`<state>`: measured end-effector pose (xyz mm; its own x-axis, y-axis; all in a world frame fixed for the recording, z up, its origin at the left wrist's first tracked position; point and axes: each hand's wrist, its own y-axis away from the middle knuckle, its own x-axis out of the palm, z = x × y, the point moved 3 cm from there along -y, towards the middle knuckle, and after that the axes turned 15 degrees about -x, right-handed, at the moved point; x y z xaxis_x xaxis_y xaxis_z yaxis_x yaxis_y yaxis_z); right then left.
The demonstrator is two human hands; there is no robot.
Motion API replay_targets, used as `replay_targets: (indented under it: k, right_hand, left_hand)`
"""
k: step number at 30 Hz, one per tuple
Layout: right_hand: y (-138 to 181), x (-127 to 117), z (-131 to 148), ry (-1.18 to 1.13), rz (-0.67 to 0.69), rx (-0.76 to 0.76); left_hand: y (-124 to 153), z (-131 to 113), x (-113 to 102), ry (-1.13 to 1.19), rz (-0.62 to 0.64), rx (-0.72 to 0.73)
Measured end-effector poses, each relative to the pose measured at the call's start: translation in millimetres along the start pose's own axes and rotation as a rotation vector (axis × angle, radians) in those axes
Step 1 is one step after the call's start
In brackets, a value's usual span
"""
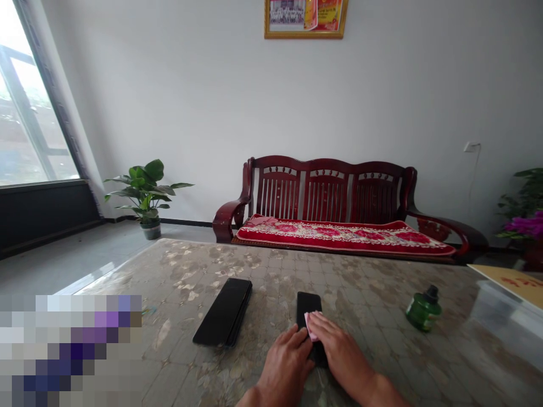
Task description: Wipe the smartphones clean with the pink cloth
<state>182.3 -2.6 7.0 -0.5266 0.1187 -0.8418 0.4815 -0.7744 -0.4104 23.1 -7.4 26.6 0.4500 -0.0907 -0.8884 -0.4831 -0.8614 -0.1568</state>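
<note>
Head view has my right hand [341, 353] pressing a pink cloth [311, 327] flat-fingered onto the phone [306, 308] mid-table, left hand [285, 364] steadying it with fingers together; hard rubbing might skid it off

Larger dark phone [223, 320], green bottle [423, 310], red bench [339, 209].

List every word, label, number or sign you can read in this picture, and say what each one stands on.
No text here can be read.
Gold-framed picture on the wall: print on its red and yellow part, too blurred.
Yellow board at the right edge: red marks, too blurred.
Green glass bottle with black cap: no label shows.
Two black phones, one larger, one smaller under the hands: screens dark.
</note>
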Motion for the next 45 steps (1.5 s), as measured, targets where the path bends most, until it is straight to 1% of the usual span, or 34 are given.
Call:
replay_targets:
  k: [3,9,11,14,17,20,23,26,29,32,34,37,41,43,45]
  right_hand:
    - [-2.2,-0.7,-1.5,0.003,0.027,0.008]
    - [-50.5,2.8,-21.8,0.01,-0.026,0.088]
    - [-58.3,4.6,-22.7,0.01,-0.033,0.095]
    - [-48.6,5.2,-16.8,0.032,-0.019,0.103]
    - [-23.3,3.1,-6.7,0.051,0.012,0.065]
    - [-1.8,-0.7,0.6,0.047,0.009,0.01]
    - [1.2,-3.6,1.3,0.064,-0.001,-0.021]
    - [-17.2,-3.7,-5.7,0.085,-0.001,-0.005]
    - [-48.0,-2.5,-17.4,0.084,-0.026,0.044]
    - [-75.1,0.7,-24.0,0.076,-0.034,0.039]
    - [-83.1,3.6,-22.7,0.07,-0.026,0.029]
    - [-75.1,7.6,-12.6,0.06,0.006,0.016]
    - [-42.1,7.7,3.6,0.052,0.042,-0.028]
    - [-29.7,5.6,4.4,0.051,0.04,-0.04]
    - [-26.6,4.0,-2.3,0.047,0.019,-0.019]
  left_hand:
    - [0.0,0.6,2.0,-0.007,0.003,-0.005]
    - [0.2,5.2,7.6,-0.012,-0.023,0.004]
    - [-0.1,5.6,7.6,-0.013,-0.02,-0.002]
    - [-0.5,4.7,6.1,-0.014,-0.013,-0.021]
    - [-0.4,3.1,4.1,-0.012,-0.01,-0.03]
    - [0.0,2.3,2.8,-0.004,0.0,-0.031]
    - [-0.3,2.2,2.7,-0.011,0.003,-0.027]
    - [-1.1,2.8,3.8,-0.03,0.002,-0.029]
    - [-1.1,3.2,5.2,-0.045,0.008,-0.02]
    - [-0.4,3.2,5.4,-0.059,0.004,-0.008]
    - [-0.2,3.1,5.3,-0.07,0.002,-0.009]
    - [-0.8,2.3,5.3,-0.062,0.0,-0.016]
    - [-2.0,0.8,4.9,-0.003,-0.02,-0.027]
    - [-1.9,0.9,5.7,0.005,-0.012,-0.039]
    - [-1.4,1.6,6.9,-0.007,-0.002,-0.051]
